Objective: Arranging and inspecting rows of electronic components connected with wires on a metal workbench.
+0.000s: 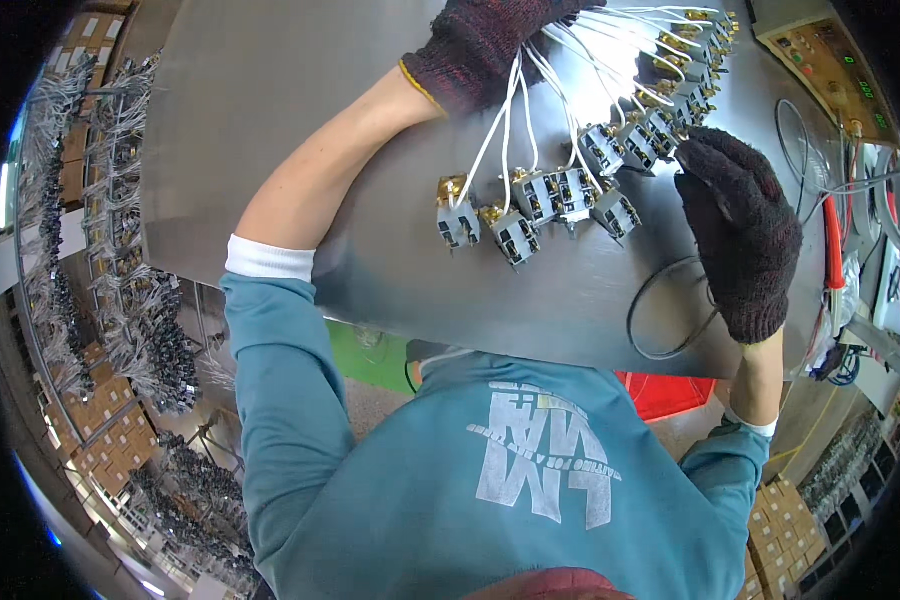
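My left hand [495,50], in a dark knitted glove, is closed around a bundle of white wires [523,110] at the top of the table. The wires fan out to several small grey electrical components [540,200] with brass-coloured metal parts, lying on the metal tabletop. More of these components [695,95] run in a slanting row toward the upper right. Gloved likewise, my right hand [740,225] is beside the lower end of that row, its fingers drawn together with the tips near a grey component. Anything pinched there is hidden.
A thin black cable loop [633,318] lies on the metal table [260,100] by my right wrist. An instrument box [835,80] with a lit display stands at the upper right, near a red-handled tool [832,245]. Racks of hanging wired parts [135,330] stand left.
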